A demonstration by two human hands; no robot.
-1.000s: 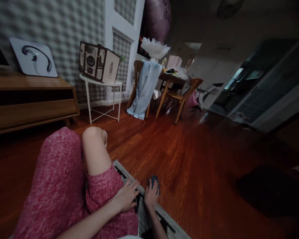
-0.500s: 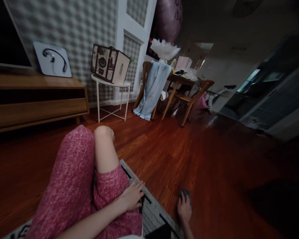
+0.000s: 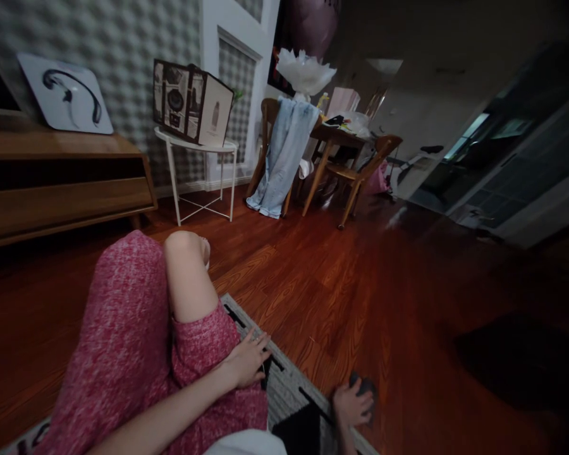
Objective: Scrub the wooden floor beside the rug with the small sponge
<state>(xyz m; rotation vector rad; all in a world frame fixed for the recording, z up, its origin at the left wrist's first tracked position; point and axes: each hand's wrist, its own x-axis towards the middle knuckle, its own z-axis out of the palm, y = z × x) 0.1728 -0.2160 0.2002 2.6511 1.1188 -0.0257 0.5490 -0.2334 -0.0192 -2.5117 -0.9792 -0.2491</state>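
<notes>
My right hand (image 3: 351,406), fingers curled over the small dark object (image 3: 363,385), had slid it away from my flat, spread-open left hand (image 3: 247,361), off the rug (image 3: 284,388) and onto the wooden floor (image 3: 360,284) at bottom centre, so the work seemed to have shifted to the boards.

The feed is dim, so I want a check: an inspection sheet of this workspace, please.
Surface: red-brown wooden floor, grey patterned rug under the person.
Job's things: small dark object on the floor.
Clutter: oddments on the far dining table.
Hands: right hand curled over the small dark object; left hand open, resting on the rug beside the thigh.
Cables: nothing seen.
Surroundings: white side table bearing a box, wooden cabinet, chairs, blue cloth draped over one chair.
</notes>
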